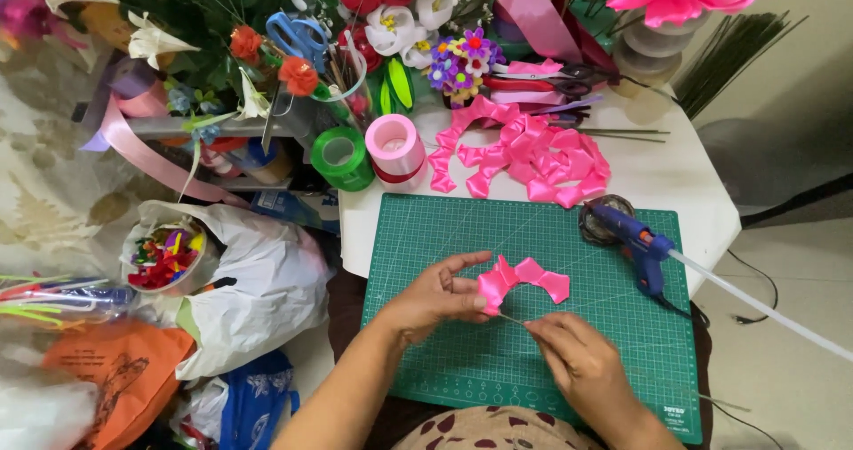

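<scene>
My left hand point(433, 297) pinches the left end of a short strip of folded pink ribbon petals point(524, 278) above a green cutting mat point(444, 228). Below and to the right, my right hand point(576, 355) grips a thin wire or stem that runs up to the base of the petals. A blue glue gun point(635, 239) lies on the mat's far right, its clear glue stick point(755, 303) sticking out past the table edge.
A pile of folded pink ribbon pieces point(524, 152) lies beyond the mat on the white table point(684, 179). Pink point(396, 148) and green point(341, 157) ribbon rolls, blue scissors point(298, 34), artificial flowers and green stems crowd the back. Plastic bags point(258, 281) fill the floor at left.
</scene>
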